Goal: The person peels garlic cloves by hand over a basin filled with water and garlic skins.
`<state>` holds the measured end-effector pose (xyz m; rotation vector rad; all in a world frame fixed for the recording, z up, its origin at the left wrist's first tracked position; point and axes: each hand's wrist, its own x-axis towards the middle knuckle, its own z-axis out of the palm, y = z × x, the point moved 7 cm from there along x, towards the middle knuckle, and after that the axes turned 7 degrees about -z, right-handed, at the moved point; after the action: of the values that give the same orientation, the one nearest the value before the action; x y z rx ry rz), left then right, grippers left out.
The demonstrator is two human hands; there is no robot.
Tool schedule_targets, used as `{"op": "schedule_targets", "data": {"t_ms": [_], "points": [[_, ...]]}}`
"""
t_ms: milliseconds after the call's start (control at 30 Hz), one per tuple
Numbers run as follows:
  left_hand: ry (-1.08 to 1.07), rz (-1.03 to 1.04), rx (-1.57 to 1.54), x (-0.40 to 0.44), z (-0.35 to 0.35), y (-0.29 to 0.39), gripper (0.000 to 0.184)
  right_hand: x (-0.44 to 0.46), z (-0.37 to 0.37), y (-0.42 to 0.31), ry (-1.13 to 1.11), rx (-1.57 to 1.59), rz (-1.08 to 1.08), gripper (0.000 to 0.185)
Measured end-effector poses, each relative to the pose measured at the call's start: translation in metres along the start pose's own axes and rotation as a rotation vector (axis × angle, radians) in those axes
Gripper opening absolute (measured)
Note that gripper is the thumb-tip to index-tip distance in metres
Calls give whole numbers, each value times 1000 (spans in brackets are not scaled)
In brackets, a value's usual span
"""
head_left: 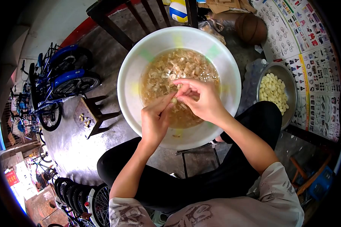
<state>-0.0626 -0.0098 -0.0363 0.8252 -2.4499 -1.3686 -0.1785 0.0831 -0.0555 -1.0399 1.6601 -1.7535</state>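
Both hands meet above a large white plastic basin that holds water with many papery garlic skins floating in it. My left hand is closed, with a pale garlic clove between thumb and fingers. Its fingertips touch those of my right hand, whose thumb and index finger are pinched around the same spot. A small brownish bit, perhaps skin, shows at the right fingertips. To the right, a metal bowl contains a heap of peeled garlic cloves.
The basin rests against a dark wooden chair. A low wooden stool with small scraps on it stands left, near blue bicycles. A basketball and a volleyball lie behind. Printed sheets cover the surface at right.
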Motion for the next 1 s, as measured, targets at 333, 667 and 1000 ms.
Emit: {"op": "schedule_targets", "data": {"t_ms": [333,667,1000], "points": [[-12,-49,25,1,7,-5,32,-4,4,-2,57,16,-15,34],[-44,-176,-109,5,9,-20,32,-8,6,1,33,20,-51,33],[-9,86,86,3,5,-2,36,-6,3,-11,33,-62,-140,35]]}}
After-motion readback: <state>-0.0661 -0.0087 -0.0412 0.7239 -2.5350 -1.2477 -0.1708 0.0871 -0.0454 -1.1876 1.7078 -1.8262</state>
